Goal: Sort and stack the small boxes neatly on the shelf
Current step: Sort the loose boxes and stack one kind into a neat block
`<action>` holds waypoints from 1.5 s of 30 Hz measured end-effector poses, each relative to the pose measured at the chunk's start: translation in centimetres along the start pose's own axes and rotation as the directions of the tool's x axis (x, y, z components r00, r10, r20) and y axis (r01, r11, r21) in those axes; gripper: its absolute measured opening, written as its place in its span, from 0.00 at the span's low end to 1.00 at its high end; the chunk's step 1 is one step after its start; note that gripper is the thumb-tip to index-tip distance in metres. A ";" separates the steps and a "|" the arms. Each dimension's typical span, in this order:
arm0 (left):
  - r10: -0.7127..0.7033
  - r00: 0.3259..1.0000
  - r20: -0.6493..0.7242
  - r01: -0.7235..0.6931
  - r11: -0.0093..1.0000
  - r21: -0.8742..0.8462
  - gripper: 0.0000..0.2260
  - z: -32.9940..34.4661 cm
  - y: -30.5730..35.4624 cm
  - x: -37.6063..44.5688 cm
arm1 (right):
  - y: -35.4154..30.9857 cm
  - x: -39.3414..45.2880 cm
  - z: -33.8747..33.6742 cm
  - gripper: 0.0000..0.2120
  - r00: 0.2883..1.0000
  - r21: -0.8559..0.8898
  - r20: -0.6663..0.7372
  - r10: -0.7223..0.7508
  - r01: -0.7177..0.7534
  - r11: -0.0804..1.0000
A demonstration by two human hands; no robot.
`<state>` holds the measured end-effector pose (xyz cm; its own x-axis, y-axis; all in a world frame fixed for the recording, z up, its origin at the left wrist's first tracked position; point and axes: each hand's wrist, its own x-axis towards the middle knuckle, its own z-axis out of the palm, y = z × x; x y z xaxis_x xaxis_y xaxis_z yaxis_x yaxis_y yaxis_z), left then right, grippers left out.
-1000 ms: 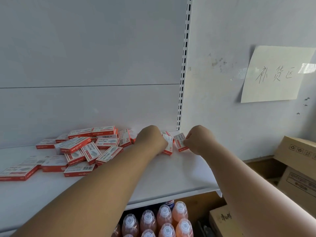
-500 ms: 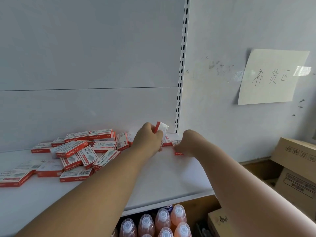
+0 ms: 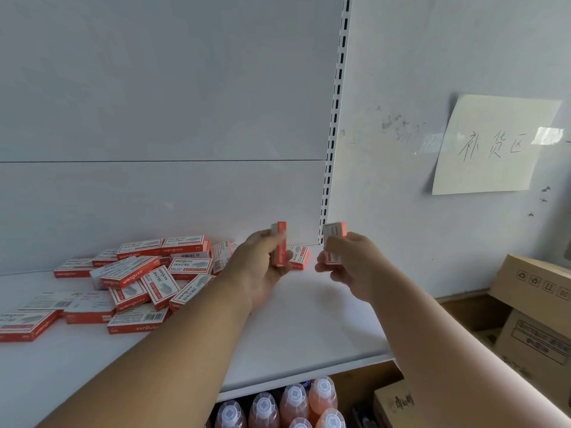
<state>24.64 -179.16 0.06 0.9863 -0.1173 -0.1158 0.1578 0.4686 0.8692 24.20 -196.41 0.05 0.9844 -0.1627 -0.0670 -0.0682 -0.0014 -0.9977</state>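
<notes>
Red-and-white boxes: a loose heap of small boxes [image 3: 148, 279] lies on the white shelf [image 3: 309, 329], toward 9 o'clock from the hands, several overlapping and tilted.
Left hand: left hand [image 3: 262, 267] is raised above the shelf, its fingers [image 3: 285, 261] clamped on one box held on edge [image 3: 280, 244] (its narrow red side faces the camera).
Right hand: right hand [image 3: 352, 264] is also raised, just at 3 o'clock from the left, fingers [image 3: 324, 267] pinching a second box [image 3: 333, 239] upright.
Between hands: a single box [image 3: 299, 256] lies flat on the shelf near the back panel, at 12 o'clock between the two wrists.
Back: a slotted white upright [image 3: 335, 125] runs up from the shelf's rear corner.
Wall: a paper note [image 3: 491, 143] with handwriting is taped at 2 o'clock.
Below: orange bottles with white caps [image 3: 293, 403] stand under the shelf edge at 6 o'clock.
Side: brown cartons [image 3: 537, 304] sit at 4 o'clock.
</notes>
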 end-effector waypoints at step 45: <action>0.375 0.925 0.060 -0.115 0.125 0.985 0.12 0.0 -1.3 1.3 | 1.1 0.8 -0.5 0.09 0.971 -0.658 -0.195 -0.138 -0.026 0.753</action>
<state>25.72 -179.97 -1.23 0.9687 0.0146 0.2477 -0.1405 -0.7906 0.5960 24.81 -197.01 -1.09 0.9336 -0.3505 0.0747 -0.1832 -0.6458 -0.7412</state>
